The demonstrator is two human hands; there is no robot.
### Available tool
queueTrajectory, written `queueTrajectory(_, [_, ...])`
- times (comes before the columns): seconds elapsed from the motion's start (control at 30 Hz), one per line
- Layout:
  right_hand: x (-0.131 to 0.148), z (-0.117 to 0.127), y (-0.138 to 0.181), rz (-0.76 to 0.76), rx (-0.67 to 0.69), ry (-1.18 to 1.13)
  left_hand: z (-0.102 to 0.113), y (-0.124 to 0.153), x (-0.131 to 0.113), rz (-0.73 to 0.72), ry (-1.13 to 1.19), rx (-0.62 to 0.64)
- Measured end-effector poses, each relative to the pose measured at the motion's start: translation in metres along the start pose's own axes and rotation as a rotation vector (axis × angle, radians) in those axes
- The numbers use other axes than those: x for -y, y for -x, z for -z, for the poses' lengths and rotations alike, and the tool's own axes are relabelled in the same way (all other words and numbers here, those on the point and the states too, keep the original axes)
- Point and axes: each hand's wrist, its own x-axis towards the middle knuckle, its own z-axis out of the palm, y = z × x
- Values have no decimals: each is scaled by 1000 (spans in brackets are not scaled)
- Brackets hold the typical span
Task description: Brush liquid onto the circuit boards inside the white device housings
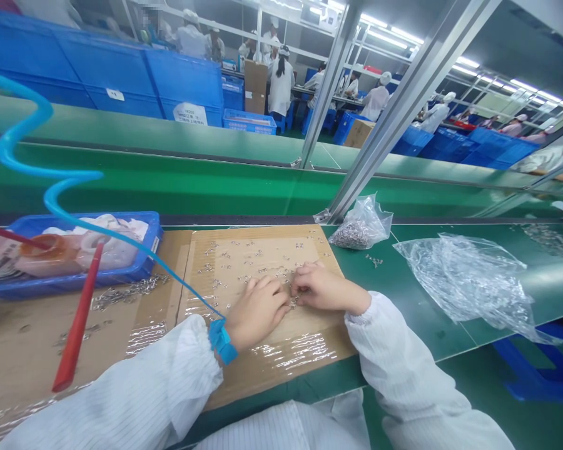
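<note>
My left hand (259, 312), with a blue wrist strap (223, 340) around its wrist, rests palm down over a tape-covered cardboard sheet (263, 381). Its fingers are bent and close together, and the fingertips are mostly hidden. Just to its right, my right hand (316, 287) has curled fingers pinched near the board. Whatever either hand holds is too small or hidden to make out. Small metal parts (232, 255) lie scattered across the cardboard around and beyond both hands, some in loose rows.
At left stands a blue tray (145, 269) with bottles, a red-handled tool (82, 319) in front. A coiled blue cord (51, 169) runs to my wrist strap. A bag of metal parts (356, 228) and a clear plastic bag (469, 275) lie right. A metal post (403, 94) rises behind.
</note>
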Motion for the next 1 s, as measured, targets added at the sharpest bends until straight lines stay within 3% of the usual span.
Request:
queueTrajectory(0.27, [-4,4,2,-77,26,126,-2,5,4,43,52,-52])
queueTrajectory(0.5, [-3,7,8,12,57,31,1,6,4,61,-63,-51])
queueTrajectory(0.6, [-1,8,8,54,-31,-29,2,6,4,67,-89,-61])
queueTrajectory(0.73, [3,-3,-2,48,-233,173,5,5,4,87,-77,-89])
queueTrajectory(0.87, [7,-16,-10,110,-233,449,8,4,5,133,-53,-120])
queueTrajectory(1.0, [12,-18,-10,157,-214,558,9,4,7,170,-26,-138])
